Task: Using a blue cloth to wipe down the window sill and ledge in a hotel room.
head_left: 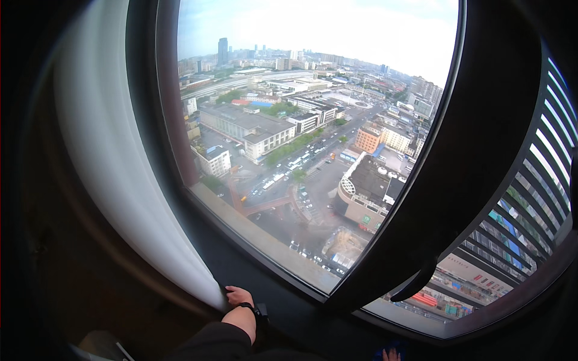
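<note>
A white curtain hangs in a long curve on the left, beside a large window. My left hand, with a dark band on its wrist, is at the curtain's lower edge. Its fingers look curled and closed on that edge, though they are partly hidden. At the bottom edge, right of the middle, only the fingers of my right hand show. They are stretched out and slightly apart, by something dark blue that I cannot make out.
A dark window frame borders the glass. To the right are a thick dark post, a black handle and a slatted grille. Far below lie city streets and buildings. A pale-edged object stands at the lower left.
</note>
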Demonstrator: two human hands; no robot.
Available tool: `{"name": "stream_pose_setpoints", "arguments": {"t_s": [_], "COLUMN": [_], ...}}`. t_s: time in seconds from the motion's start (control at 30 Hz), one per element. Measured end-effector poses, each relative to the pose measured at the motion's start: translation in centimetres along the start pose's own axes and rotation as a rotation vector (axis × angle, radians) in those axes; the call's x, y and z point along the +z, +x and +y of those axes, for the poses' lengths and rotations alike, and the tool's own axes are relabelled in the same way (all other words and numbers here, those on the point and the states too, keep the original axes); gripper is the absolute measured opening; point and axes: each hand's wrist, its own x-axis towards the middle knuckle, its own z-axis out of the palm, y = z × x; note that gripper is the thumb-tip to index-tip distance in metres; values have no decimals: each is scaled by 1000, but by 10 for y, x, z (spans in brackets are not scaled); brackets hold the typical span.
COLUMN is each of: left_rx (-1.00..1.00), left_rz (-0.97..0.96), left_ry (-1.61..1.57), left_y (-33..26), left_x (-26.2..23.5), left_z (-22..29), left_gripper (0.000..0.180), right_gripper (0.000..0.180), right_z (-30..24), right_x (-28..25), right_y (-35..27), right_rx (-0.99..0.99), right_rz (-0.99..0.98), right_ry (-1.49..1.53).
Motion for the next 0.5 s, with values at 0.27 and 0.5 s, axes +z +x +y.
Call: {"name": "stream_pose_setpoints", "arguments": {"t_s": [0.27,0.5], "left_rx": [-25,-40], "left_rz": [-40,8], "left_ry": [23,66], "left_y": [-15,-18], "left_x": [-26,-33], "left_z": [7,5], "left_gripper": [67,64], "right_gripper": [57,57], "right_z": [21,-2], "right_x": [-5,-15], "right_y": [-23,-1], "right_rx": [534,1070], "right_rz": [145,176], "right_ry": [-56,-245]}}
